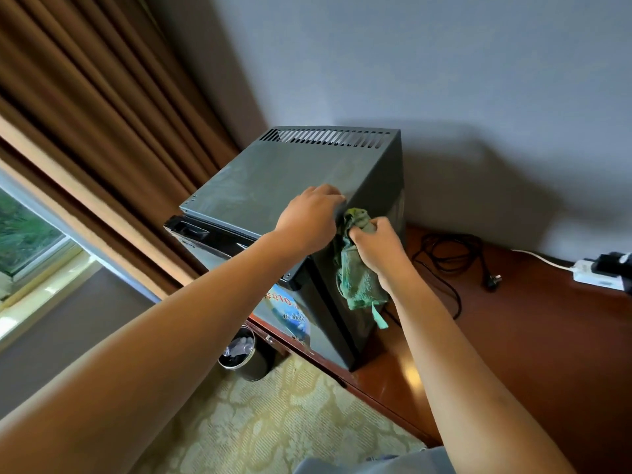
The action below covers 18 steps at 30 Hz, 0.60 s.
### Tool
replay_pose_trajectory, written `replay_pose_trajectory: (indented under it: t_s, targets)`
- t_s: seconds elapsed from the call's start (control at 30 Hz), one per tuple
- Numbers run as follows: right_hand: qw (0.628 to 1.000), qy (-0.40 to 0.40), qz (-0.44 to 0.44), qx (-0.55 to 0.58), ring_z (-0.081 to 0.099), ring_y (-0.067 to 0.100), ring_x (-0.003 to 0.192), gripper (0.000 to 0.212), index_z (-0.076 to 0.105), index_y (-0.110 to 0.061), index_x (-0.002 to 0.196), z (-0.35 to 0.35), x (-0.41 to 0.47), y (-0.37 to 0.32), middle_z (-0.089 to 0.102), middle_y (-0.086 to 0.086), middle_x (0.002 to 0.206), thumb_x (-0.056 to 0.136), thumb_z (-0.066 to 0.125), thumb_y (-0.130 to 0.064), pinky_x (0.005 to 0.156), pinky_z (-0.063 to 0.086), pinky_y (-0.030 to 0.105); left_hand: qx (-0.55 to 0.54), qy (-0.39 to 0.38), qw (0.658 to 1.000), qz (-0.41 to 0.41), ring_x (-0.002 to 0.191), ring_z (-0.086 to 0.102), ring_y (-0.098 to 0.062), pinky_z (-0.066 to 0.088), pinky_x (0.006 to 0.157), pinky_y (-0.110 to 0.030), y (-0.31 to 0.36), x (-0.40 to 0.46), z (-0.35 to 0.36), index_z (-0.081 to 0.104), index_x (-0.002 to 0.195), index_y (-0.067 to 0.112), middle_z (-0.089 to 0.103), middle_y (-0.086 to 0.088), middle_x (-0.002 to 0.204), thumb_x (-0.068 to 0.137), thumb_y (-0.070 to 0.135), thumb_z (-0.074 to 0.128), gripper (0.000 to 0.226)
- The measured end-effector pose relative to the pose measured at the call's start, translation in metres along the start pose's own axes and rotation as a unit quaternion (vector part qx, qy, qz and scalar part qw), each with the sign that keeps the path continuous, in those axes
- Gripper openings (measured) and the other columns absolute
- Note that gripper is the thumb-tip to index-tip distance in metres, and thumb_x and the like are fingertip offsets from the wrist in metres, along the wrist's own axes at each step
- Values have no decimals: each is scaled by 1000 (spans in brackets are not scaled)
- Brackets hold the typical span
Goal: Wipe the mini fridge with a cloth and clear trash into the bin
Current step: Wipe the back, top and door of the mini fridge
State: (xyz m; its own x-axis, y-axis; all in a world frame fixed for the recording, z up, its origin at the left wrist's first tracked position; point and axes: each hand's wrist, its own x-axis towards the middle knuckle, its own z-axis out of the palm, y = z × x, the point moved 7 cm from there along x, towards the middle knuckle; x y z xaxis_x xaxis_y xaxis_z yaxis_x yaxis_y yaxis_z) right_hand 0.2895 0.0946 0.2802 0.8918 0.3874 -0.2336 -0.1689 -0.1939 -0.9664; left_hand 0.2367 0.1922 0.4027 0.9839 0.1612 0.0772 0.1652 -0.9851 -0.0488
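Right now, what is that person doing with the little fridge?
A person is cleaning it. The right hand grips a green cloth against the side of the fridge, while the left hand rests on the top edge. The fridge sits on a wooden desk. Down on the floor, a bin already has some trash in it.

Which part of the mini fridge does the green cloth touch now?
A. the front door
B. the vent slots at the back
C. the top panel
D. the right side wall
D: the right hand grips the green cloth, which hangs against the right side wall of the mini fridge, below the top edge.
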Motion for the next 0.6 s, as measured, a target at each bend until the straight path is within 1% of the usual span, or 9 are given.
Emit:
replay_pose_trajectory:
  t_s: [0.1,0.2,0.27,0.3,0.37,0.43,0.5,0.57,0.6]
  targets:
    - [997,40,-45,44,64,18,85,26,52,-24,111,0,-7,-13,64,-1,96,88,61,-33,70,55,39,1,21,1000,0,132,46,-26,43,106,-38,2,-5,-2,59,140,18,51,1,146,94,3,45,50]
    - [996,75,-29,42,59,9,81,27,51,-25,119,3,-17,4,63,-5,97,94,59,-33,61,44,29,-6,20,1000,9,132,46,-26,42,106,-39,5,-16,1,59,140,18,52,1,145,92,4,44,52]
    - [998,63,7,21,58,13,82,29,50,-23,120,10,-26,18,64,0,102,94,57,-33,64,44,32,-9,18,1000,10,133,45,-27,41,107,-40,6,-25,3,55,143,17,51,0,147,93,6,44,53]
    - [998,55,12,13,60,17,83,29,51,-22,119,14,-29,22,65,2,102,93,58,-33,67,46,35,-12,18,1000,9,134,44,-27,40,109,-40,5,-29,4,53,146,17,49,0,149,94,6,44,54]
    - [999,51,-6,5,61,18,84,26,54,-23,113,17,-36,16,65,0,97,90,59,-33,72,51,39,-9,21,1000,13,137,42,-26,38,112,-40,3,-35,5,49,149,17,46,1,152,94,7,46,56]
    - [996,75,-42,-7,61,14,81,20,57,-27,107,16,-43,3,65,-6,91,89,60,-37,71,51,37,-3,24,999,23,138,41,-25,38,113,-39,3,-40,4,49,149,16,45,1,153,94,8,48,55]
    - [991,109,-78,-12,61,9,82,19,59,-31,108,16,-49,-3,66,-11,91,90,59,-39,70,50,31,-1,28,999,31,136,43,-25,39,111,-39,1,-45,3,51,147,16,46,1,152,96,10,48,51]
    - [989,126,-80,12,63,8,89,23,60,-33,114,18,-52,5,68,-13,98,92,59,-37,75,52,28,0,32,999,38,134,44,-25,39,109,-38,-2,-50,4,53,145,16,47,1,151,97,10,46,49]
    - [990,128,-62,23,65,11,93,25,60,-33,117,20,-52,15,69,-12,101,92,59,-37,79,54,31,-2,33,999,40,134,43,-25,39,109,-38,-2,-52,5,53,146,15,47,1,151,97,9,44,49]
